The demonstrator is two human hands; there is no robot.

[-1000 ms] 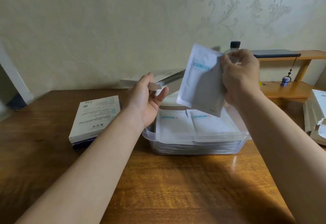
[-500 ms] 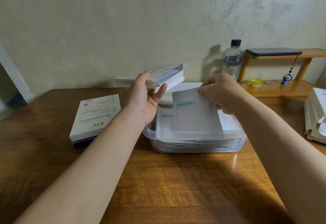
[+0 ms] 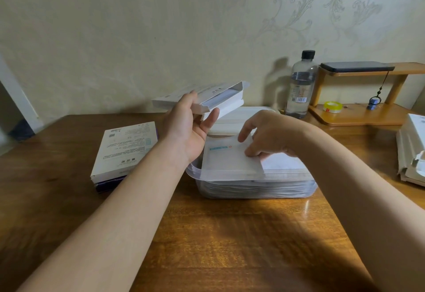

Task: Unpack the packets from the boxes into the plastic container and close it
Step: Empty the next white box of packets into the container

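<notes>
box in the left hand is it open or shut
Open: the box gripped by the left hand has its end flaps spread, and the edges of packets show inside its mouth.

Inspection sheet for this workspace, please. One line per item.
Surface: glossy wooden table.
Job's things: plastic container open, nearly full; packet resting on top; open box aloft; closed box at left; white lid behind container.
Clutter: bottle, tape roll, flattened boxes at right.
Grippers: left hand grips open box; right hand holds packet.
Cables: cord hangs from dark device on shelf.
Surroundings: patterned wallpaper.
</notes>
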